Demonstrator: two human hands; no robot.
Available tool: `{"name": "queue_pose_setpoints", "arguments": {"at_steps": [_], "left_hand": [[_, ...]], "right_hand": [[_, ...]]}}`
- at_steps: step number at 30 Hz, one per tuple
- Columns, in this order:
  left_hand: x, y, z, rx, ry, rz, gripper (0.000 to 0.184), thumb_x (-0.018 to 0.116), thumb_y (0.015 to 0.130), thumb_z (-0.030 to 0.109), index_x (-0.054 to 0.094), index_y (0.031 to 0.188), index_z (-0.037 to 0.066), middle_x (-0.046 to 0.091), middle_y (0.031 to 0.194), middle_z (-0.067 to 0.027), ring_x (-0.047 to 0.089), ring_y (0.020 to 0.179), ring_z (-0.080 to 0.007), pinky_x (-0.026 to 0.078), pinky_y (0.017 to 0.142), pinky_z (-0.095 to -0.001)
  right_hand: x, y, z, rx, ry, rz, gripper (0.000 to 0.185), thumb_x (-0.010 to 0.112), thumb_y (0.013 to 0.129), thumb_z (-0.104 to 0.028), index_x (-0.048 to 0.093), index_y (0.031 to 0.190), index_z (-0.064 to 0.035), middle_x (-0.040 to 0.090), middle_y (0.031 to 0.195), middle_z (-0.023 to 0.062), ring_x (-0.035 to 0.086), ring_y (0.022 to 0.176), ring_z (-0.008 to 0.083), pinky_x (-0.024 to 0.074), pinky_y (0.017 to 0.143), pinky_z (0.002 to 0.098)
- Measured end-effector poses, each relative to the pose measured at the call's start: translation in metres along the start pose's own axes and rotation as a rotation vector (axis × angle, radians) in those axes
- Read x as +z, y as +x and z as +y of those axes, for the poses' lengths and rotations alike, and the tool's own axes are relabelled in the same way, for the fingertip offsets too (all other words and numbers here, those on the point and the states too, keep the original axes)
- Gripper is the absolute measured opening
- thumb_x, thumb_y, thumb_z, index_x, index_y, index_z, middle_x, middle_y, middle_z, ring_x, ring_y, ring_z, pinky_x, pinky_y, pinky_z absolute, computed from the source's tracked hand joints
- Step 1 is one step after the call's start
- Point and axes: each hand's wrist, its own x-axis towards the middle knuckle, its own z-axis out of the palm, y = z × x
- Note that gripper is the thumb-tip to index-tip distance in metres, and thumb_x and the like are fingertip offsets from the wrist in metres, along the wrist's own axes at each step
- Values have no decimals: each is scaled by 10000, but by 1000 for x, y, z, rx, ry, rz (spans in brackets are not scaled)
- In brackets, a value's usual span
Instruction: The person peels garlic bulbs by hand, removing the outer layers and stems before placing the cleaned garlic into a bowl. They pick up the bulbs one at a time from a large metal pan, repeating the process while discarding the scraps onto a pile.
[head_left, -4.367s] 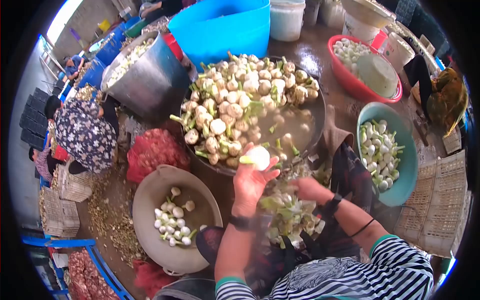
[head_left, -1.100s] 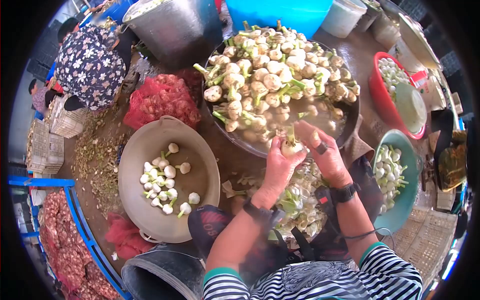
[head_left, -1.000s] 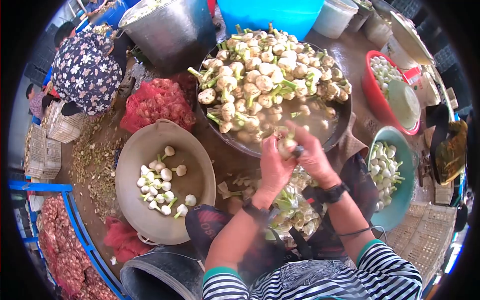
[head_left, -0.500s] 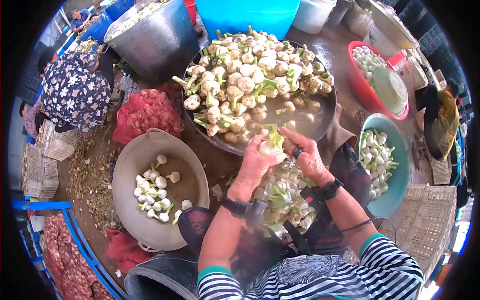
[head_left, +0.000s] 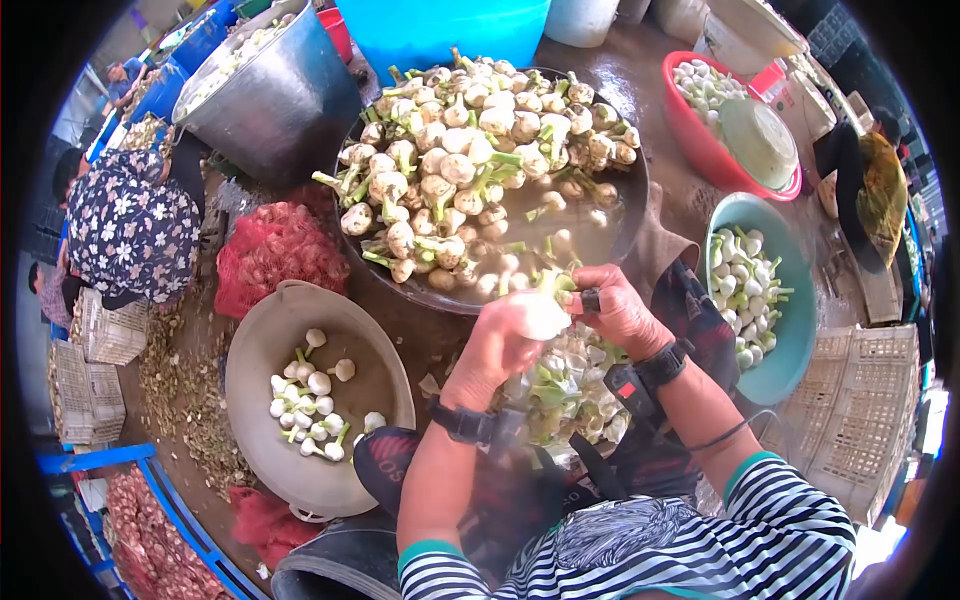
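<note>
My left hand (head_left: 497, 342) is closed around a pale garlic bulb (head_left: 540, 308) with its green stem up, over the near rim of a wide dark pan (head_left: 643, 215). My right hand (head_left: 628, 315) is closed too, its fingertips pinching the bulb's stem side. A dark band (head_left: 591, 300) shows at those fingers; whether it is a ring or a tool I cannot tell. The pan holds murky water and a heap of unpeeled garlic bulbs (head_left: 455, 165). Below my hands, stripped peels and leaves (head_left: 570, 390) lie in a pile.
On the left stands a grey basin (head_left: 250, 370) with several white bulbs. To the right are a teal basin (head_left: 795, 300) and a red basin (head_left: 690, 165) of peeled bulbs. A red net sack (head_left: 280, 255), a metal pot (head_left: 290, 100) and a person in a floral top (head_left: 135, 225) are leftward.
The view has shifted, so the pan and basins sit differently in it. My hands stay together on the bulb, which has tilted slightly; my right fingers have closed in on its stem side.
</note>
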Motion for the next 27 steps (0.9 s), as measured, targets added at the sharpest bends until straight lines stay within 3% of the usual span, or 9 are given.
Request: {"name": "queue_pose_setpoints", "arguments": {"at_steps": [4, 8, 13, 15, 19, 22, 23, 25, 27], "left_hand": [[14, 10, -2, -53, -303, 60, 537, 438, 864, 493, 565, 1002, -9, 586, 634, -84, 503, 409, -163, 391, 325, -286], [13, 21, -22, 126, 328, 678, 408, 495, 908, 394, 507, 1161, 74, 580, 1003, -47, 601, 770, -154, 521, 564, -299], [31, 15, -35, 158, 222, 478, 484, 664, 826, 177, 452, 1234, 28, 549, 965, -31, 556, 889, -123, 487, 721, -258], [18, 26, -31, 259, -32, 469, 340, 643, 842, 138, 512, 1138, 33, 566, 914, -43, 577, 805, -135, 502, 707, -277], [12, 27, -24, 236, -135, 488, 297, 559, 907, 293, 578, 1047, 32, 620, 940, -89, 618, 814, -171, 506, 641, -302], [-7, 15, -7, 125, -279, -39, 434, 435, 934, 445, 556, 1092, 60, 627, 965, -116, 593, 740, -200, 494, 560, -343], [-9, 15, -10, 162, -228, 30, 444, 425, 936, 452, 551, 1113, 66, 624, 971, -111, 589, 735, -198, 485, 547, -329], [5, 16, -8, 224, -115, 162, 465, 405, 938, 466, 542, 1154, 78, 618, 983, -100, 580, 725, -196, 468, 523, -300], [11, 21, -12, 196, -81, 250, 474, 405, 937, 467, 524, 1194, 87, 610, 1002, -83, 583, 742, -191, 473, 531, -302]], "right_hand": [[11, -5, 8, 1, 131, 128, 112, 629, 818, -97, 646, 857, 6, 611, 789, 22, 576, 711, 108, 477, 624, 253], [-5, -5, 22, -217, -439, 299, 157, 574, 825, -51, 644, 949, 16, 610, 798, 60, 546, 707, 95, 444, 620, 251], [9, -15, 34, -442, -205, -74, 174, 560, 826, -113, 625, 876, 41, 579, 760, 37, 530, 672, 96, 436, 592, 264], [26, -22, 40, -32, 20, 48, 168, 577, 837, -114, 612, 915, 31, 587, 822, 54, 575, 716, 128, 505, 609, 302], [7, -16, 50, 105, 660, 128, 239, 543, 833, -43, 537, 1070, -12, 619, 934, 97, 623, 754, 263, 534, 563, 386], [-31, -23, 48, -135, 904, 107, 240, 445, 882, -131, 542, 1084, -44, 617, 934, 80, 616, 835, 245, 512, 680, 395], [-33, -28, 39, -207, 420, 271, 238, 452, 880, -148, 554, 1067, -41, 617, 937, 81, 615, 833, 241, 508, 708, 394], [-60, -37, 42, 13, 477, 131, 206, 533, 853, -164, 601, 1000, -37, 641, 915, 96, 622, 824, 227, 508, 743, 363], [-47, -46, 51, 187, -757, 135, 210, 563, 845, -161, 611, 991, -17, 654, 878, 181, 644, 807, 239, 513, 729, 357]]}}
